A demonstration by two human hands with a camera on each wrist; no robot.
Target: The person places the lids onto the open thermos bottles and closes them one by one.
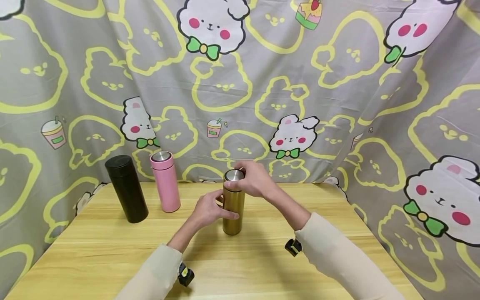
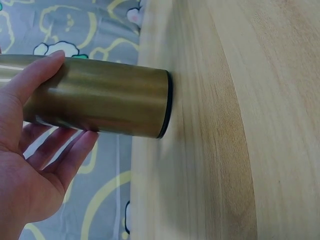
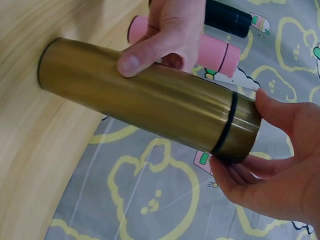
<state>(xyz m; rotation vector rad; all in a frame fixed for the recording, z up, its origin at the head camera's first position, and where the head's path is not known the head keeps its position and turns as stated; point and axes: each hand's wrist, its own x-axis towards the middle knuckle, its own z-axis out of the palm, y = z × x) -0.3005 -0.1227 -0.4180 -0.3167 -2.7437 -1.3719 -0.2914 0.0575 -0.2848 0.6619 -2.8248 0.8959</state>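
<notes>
A gold thermos flask (image 1: 234,202) stands upright on the wooden table, near the middle of the head view. My left hand (image 1: 210,209) grips its body from the left, thumb across the front and fingers behind. At the top, my right hand (image 1: 256,180) holds the flask's lid (image 3: 245,129) between thumb and fingers. A dark ring marks the seam below the lid, and no gap shows there. The left wrist view shows the thumb and curled fingers on either side of the flask's body (image 2: 115,97). The lid is out of that view.
To the left stand a pink thermos flask (image 1: 166,183) and a black one (image 1: 127,189), both upright with lids on. The wooden table (image 1: 240,271) ends at a grey patterned curtain (image 1: 240,91) behind and at the sides. Each wrist carries a small dark camera.
</notes>
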